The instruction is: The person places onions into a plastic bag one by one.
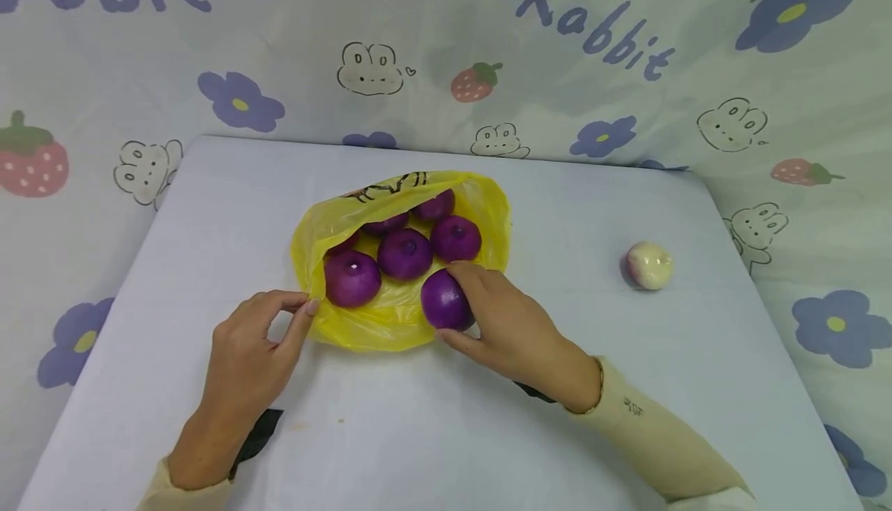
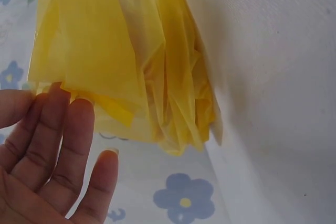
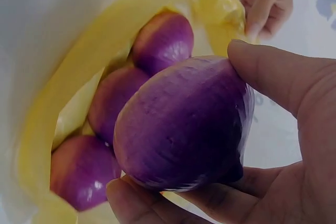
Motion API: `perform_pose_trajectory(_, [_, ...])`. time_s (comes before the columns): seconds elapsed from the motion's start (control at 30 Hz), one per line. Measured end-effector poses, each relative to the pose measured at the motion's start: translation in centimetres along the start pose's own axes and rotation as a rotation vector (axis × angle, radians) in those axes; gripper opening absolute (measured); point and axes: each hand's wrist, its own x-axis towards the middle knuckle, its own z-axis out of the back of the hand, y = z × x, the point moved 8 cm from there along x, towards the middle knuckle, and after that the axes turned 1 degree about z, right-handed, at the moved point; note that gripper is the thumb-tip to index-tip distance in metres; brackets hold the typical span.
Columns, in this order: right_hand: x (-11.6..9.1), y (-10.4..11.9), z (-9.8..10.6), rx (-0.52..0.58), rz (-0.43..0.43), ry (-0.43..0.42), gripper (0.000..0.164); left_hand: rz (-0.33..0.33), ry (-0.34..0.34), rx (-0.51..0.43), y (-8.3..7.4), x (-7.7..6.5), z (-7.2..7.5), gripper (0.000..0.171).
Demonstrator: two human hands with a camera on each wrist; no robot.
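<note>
A yellow plastic bag [image 1: 376, 325] lies on the table with its mouth facing me, and several purple onions [image 1: 405, 254] sit inside. My left hand [image 1: 254, 356] pinches the left edge of the bag's mouth between thumb and fingers; in the left wrist view the bag's folds [image 2: 173, 77] hang beyond the fingers. My right hand [image 1: 512, 321] grips one purple onion [image 3: 178, 124] between thumb and fingers at the front right of the opening. In the right wrist view this onion partly covers the ones behind it.
A pale, shiny round fruit with a reddish side [image 1: 650, 265] stands alone on the right of the white table [image 1: 557, 449]. A patterned cloth [image 1: 432, 23] with rabbits, flowers and strawberries hangs behind the table and shows along both sides.
</note>
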Motion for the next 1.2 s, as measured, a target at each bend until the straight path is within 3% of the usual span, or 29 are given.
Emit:
perform_pose_trajectory(0.43, [2.7, 0.2, -3.1, -0.039, 0.047, 0.004, 0.077, -0.004, -0.008, -0.005, 0.1, 0.0, -0.1, 0.026])
perform_pose_trajectory(0.87, [3.2, 1.8, -4.7, -0.129, 0.102, 0.001, 0.078, -0.007, -0.015, -0.010, 0.1, 0.0, -0.2, 0.026])
perform_pose_trajectory(1.2, [3.4, 2.1, -6.0, -0.161, 0.100, 0.045, 0.073, 0.003, -0.014, -0.032, 0.1, 0.0, -0.4, 0.023])
